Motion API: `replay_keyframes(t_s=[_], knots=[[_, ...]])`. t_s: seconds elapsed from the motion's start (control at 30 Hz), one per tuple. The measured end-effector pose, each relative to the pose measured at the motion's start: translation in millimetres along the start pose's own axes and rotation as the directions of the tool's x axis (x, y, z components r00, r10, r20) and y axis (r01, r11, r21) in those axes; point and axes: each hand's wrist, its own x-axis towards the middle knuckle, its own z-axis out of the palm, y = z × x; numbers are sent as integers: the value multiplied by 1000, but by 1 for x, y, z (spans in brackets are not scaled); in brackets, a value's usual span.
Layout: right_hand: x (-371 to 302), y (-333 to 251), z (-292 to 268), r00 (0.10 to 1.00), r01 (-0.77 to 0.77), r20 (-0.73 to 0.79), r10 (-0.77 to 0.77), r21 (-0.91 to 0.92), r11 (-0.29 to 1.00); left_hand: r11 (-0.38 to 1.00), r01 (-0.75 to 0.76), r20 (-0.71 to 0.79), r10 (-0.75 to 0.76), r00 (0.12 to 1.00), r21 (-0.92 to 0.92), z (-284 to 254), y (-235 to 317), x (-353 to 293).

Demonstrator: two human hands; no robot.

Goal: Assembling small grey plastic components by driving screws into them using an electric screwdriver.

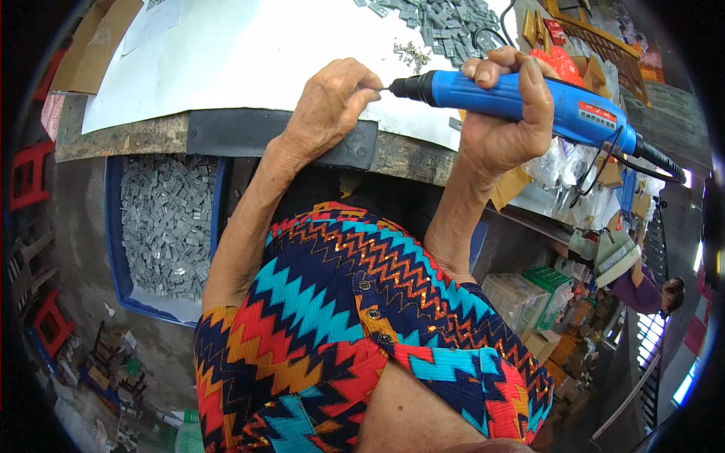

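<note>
My right hand (502, 140) is wrapped round a blue electric screwdriver (566, 109), held level over the table with its black nose and thin bit pointing left. At the bit's tip, the thumb and fingers of my left hand (331, 109) are pinched together. Whatever lies between those fingers is too small or hidden to make out. Beyond the screwdriver, a scatter of tiny screws (411, 56) lies on the white sheet (249, 57). Grey flat plastic parts (453, 26) are heaped behind the screws.
A black strip (249, 134) covers part of the table's front edge. Below on the left stands a blue bin (115, 234) full of small grey parts. A cardboard box (94, 45) sits at the far left. Plastic bags (563, 170) and the screwdriver's cord (664, 166) lie right. Another person (649, 291) is farther off.
</note>
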Motion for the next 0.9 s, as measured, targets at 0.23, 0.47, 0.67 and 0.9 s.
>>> replay_keyframes(t_s=[0.23, 0.47, 0.67, 0.9], knots=[[1, 2, -1, 982, 112, 159, -102, -60, 992, 1000, -16, -21, 15, 1000, -5, 0, 1, 0], [2, 1, 5, 987, 126, 95, -128, 27, 992, 998, 65, -28, -66, 997, -14, 0, 2, -1], [0, 1, 1, 981, 93, 172, -88, -23, 995, 995, 98, -28, -99, 995, -30, -2, 2, -3], [0, 1, -1, 987, 92, 131, -91, 0, 996, 995, 96, -24, -97, 995, -35, -2, 3, -2]])
